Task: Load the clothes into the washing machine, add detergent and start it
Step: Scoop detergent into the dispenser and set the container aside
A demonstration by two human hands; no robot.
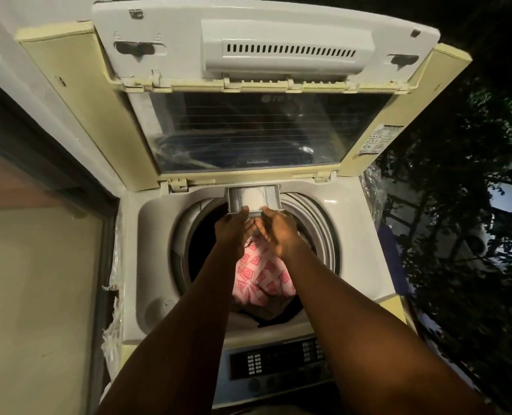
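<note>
1. Reaching over the drum, both hands meet at the near edge of the detergent drawer, which is pulled out from the far rim of the washing machine
2. The left hand has its fingers curled loosely with the fingertips touching the drawer's front lip; it is not clamped around anything that can be seen
3. The right hand is spread open, palm turned towards the left hand, fingertips at the same front lip just beside the left ones
4. White powder fills the middle compartment of the drawer; the narrower compartment on its left looks grey and bare
5. The clothes lie in the drum below the forearms: a pink garment with red square patterns on top, darker fabric under and near it
6. The lid stands raised at the far side, folded in two panels, its glass part reflecting the inside of the drum
7. The control panel with its rows of small buttons sits at the near edge of the machine, partly hidden by the arms
8. A pale wall runs along the left, and dark foliage fills the right side of the scene
</note>
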